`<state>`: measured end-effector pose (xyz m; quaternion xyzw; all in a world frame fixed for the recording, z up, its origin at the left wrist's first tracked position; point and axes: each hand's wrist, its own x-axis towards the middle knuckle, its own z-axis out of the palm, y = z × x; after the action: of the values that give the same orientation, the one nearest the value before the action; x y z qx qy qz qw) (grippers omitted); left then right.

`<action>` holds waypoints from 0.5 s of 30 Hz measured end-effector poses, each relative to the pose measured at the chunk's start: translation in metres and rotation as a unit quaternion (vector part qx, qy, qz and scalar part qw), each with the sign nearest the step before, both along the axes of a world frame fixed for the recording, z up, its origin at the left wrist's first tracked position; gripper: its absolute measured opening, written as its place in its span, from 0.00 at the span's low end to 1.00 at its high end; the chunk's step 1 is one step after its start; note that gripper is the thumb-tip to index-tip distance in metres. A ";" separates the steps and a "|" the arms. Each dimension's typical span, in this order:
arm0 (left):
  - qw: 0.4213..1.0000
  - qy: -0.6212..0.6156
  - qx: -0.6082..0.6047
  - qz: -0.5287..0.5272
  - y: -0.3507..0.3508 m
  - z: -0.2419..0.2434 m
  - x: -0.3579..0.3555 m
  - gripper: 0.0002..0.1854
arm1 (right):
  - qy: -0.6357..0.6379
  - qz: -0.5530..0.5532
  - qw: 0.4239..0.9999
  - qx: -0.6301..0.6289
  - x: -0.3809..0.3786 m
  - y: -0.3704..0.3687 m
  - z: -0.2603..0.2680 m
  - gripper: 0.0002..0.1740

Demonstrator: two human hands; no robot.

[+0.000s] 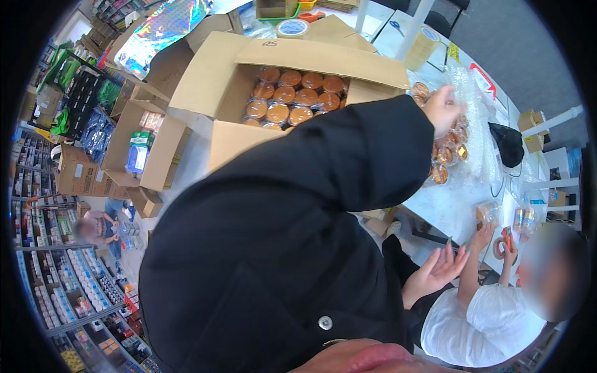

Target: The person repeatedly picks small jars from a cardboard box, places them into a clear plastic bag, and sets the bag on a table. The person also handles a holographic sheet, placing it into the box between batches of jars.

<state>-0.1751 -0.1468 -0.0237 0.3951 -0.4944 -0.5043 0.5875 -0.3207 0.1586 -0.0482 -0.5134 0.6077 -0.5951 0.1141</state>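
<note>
My left hand (440,112), at the end of a black sleeve reaching to the right, is over clear-wrapped round brown items (445,154) on the white table, beside a heap of bubble wrap (471,126). It is blurred, and its grip cannot be made out. Lower right, my right hand (436,275) is raised with the palm up and fingers apart, holding nothing. A large open cardboard box (322,53) stands in front of me, filled with rows of plastic-wrapped round containers with brown tops (284,94). My left sleeve hides its lower right part.
A co-worker in a white shirt (480,321) holds a wrapped pack (489,212) and a tape dispenser (501,247). Rolls of tape (422,49) and a black pouch (507,144) lie on the table. Left are an open carton (161,161), a distant person (100,228) and stocked shelves (79,284).
</note>
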 end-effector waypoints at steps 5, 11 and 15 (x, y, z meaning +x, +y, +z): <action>0.884 -0.420 -0.081 -0.187 0.080 0.013 0.226 0.10 | 0.016 0.032 0.995 -0.092 0.030 -0.025 0.002 0.35; 0.664 -0.722 0.050 -0.188 0.025 -0.085 0.333 0.29 | -0.009 0.131 0.987 -0.093 0.088 -0.047 -0.006 0.34; 0.658 -0.742 0.022 -0.128 -0.018 -0.158 0.321 0.36 | 0.042 0.138 0.979 -0.144 0.110 -0.055 -0.005 0.37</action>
<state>0.1455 -0.1650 -0.1821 0.5837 -0.8007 -0.1240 -0.0534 -0.2112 0.1039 -0.0536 -0.6278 0.4431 -0.6330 0.0945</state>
